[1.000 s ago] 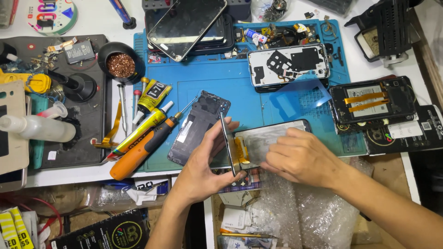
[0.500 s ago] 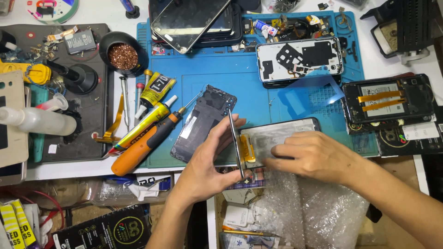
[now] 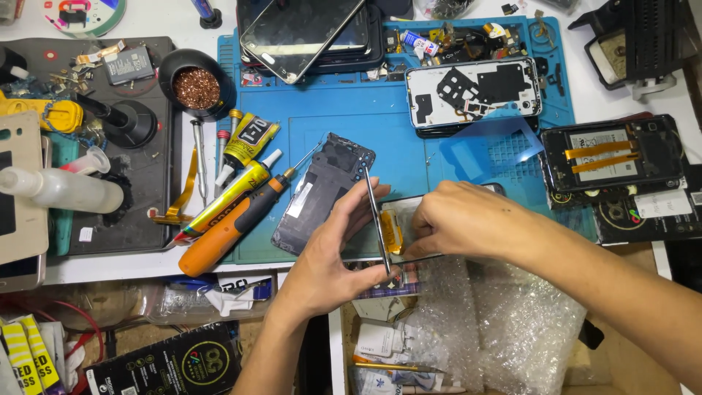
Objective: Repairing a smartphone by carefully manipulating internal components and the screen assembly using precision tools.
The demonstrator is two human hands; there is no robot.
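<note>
My left hand (image 3: pixel 333 252) holds a thin dark phone screen panel (image 3: pixel 377 219) on edge, thumb at its lower end and fingers along its back. My right hand (image 3: pixel 468 219) rests on a phone frame (image 3: pixel 395 232) lying at the mat's front edge, fingers pressing near a yellow-orange flex piece inside it; most of that frame is hidden under the hand. A dark phone mid-frame (image 3: pixel 322 192) lies on the blue work mat (image 3: pixel 409 146) just behind my left hand.
An orange screwdriver (image 3: pixel 234 223), glue tubes (image 3: pixel 245 143) and a bowl of copper wool (image 3: pixel 196 88) lie left. Opened phones (image 3: pixel 475 91), (image 3: pixel 614 161) sit at the back and right. Stacked screens (image 3: pixel 303 29) at the top. Bubble wrap (image 3: pixel 490 329) lies below the table edge.
My right hand has slid left over the phone frame, closer to the upright screen panel and covering more of the frame. The left hand keeps its hold. The camera has tilted slightly.
</note>
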